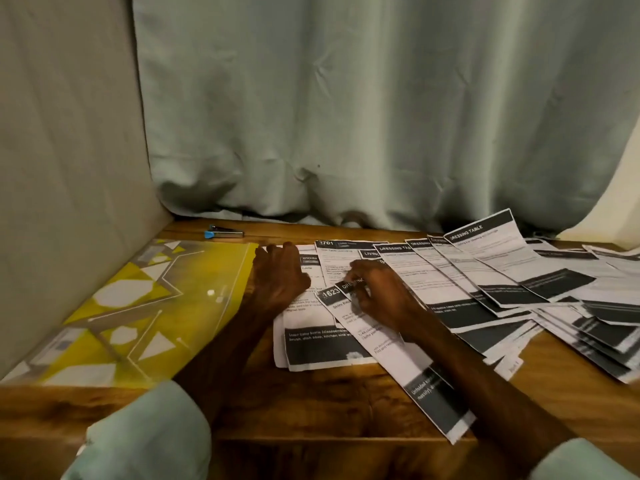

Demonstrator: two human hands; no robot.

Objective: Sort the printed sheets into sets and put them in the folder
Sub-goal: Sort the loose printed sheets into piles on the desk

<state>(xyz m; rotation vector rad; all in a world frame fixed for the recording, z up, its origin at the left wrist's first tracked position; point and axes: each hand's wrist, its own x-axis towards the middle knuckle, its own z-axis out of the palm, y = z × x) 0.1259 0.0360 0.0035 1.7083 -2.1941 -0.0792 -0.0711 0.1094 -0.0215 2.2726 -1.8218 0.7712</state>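
Printed sheets with black header and footer bands lie spread over the wooden table (311, 403). A fanned row headed "DRESSING TABLE" (485, 268) runs to the right. A small pile headed "KITCHEN" (311, 337) lies in the middle. My left hand (280, 275) rests on that pile with its fingers bent. My right hand (381, 292) pinches the top edge of a slanted "DRESSING" sheet (401, 368) that lies across the pile. The yellow patterned folder (138, 306) lies flat at the left.
A blue and silver stapler (225, 232) sits at the table's back edge near the folder. A grey panel stands along the left side and a pale green curtain hangs behind. More overlapping sheets (595, 327) pile up at the far right.
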